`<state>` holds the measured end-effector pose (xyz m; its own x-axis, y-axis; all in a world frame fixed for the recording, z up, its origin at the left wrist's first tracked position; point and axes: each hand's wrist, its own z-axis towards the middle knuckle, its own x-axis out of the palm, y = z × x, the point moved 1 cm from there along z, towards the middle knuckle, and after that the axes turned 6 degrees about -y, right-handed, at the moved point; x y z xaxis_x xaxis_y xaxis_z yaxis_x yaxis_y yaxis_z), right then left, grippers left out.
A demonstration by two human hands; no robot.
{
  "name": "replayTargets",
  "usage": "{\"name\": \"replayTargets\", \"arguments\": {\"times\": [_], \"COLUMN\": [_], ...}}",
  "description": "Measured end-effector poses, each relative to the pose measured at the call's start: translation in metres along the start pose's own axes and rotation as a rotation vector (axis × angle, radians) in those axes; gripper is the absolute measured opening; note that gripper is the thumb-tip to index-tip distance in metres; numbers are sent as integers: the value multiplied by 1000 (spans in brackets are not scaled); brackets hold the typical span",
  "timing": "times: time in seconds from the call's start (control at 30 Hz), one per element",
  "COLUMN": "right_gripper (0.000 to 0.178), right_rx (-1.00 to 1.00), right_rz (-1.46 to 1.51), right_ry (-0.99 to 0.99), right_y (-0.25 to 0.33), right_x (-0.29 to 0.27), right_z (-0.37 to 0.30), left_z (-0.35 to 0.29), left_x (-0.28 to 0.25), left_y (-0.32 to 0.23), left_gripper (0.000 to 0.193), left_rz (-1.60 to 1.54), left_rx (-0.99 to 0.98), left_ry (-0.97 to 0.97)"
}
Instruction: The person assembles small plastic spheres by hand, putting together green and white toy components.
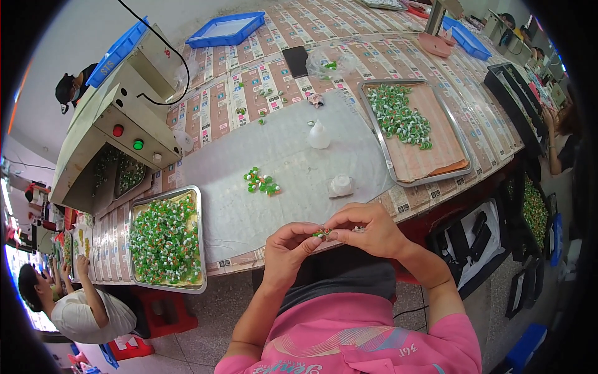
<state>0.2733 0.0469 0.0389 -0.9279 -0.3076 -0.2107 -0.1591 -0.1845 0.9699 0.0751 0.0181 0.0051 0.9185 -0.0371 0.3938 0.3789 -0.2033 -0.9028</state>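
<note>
Close to the table's front edge, my left hand (288, 250) pinches a small green piece (321, 234) with bits of orange and white. My right hand (375, 232) meets it there, thumb and fingertips pressed on the same piece. A bit of something whitish (358, 229) shows between the right fingers, too small to name. Ahead on the pale sheet (230, 218) lies a loose pile of similar green, white and orange pieces (261, 182). A white squeeze bottle (319, 136) stands upright beyond my hands, and a small white wad (341, 185) sits nearer.
A metal tray (202, 249) full of green pieces is at left, below a beige machine (118, 124) with buttons. Another metal tray (464, 146), partly filled, lies at right. A dark phone (295, 62) and blue tray (227, 30) are farther back. A person (93, 305) sits at left.
</note>
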Motion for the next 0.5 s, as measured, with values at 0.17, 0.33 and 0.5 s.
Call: {"name": "replayTargets", "arguments": {"times": [0.17, 0.33, 0.5], "right_gripper": [17, 15, 17], "right_rx": [3, -12, -27], "right_rz": [24, 22, 23], "right_ry": [15, 10, -74], "right_y": [-3, -9, -17], "right_x": [0, 4, 5], "right_z": [-1, -2, -4], "left_z": [0, 1, 6], "left_x": [0, -2, -1], "left_y": [-1, 3, 8], "left_gripper": [14, 16, 19], "left_rz": [66, 118, 181], "left_rx": [53, 121, 198], "left_ry": [9, -1, 11]}}
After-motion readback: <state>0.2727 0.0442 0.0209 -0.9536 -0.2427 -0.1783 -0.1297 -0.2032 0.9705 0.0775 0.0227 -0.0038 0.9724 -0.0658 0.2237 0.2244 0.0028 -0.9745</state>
